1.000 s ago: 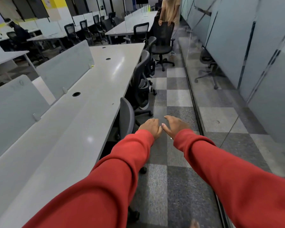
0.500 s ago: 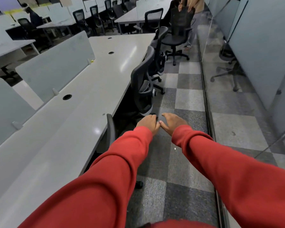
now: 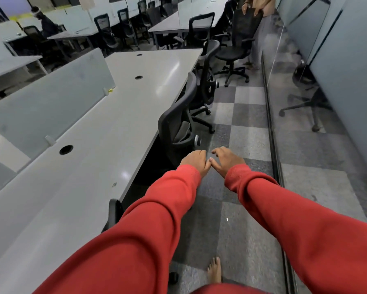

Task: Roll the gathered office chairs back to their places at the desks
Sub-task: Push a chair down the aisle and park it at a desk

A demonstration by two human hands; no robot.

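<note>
Black chairs (image 3: 176,122) along white desk (image 3: 114,124)

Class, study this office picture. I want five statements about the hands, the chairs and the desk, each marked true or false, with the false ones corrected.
1. Both hands grip a chair's backrest. False: the left hand and the right hand hold nothing, stretched out over the floor.
2. One chair stands out in the aisle, with another person touching its backrest. True.
3. The long desk has round cable holes in its top. True.
4. The sleeves are blue. False: the sleeves are red.
5. The foot on the carpet is bare. True.
</note>
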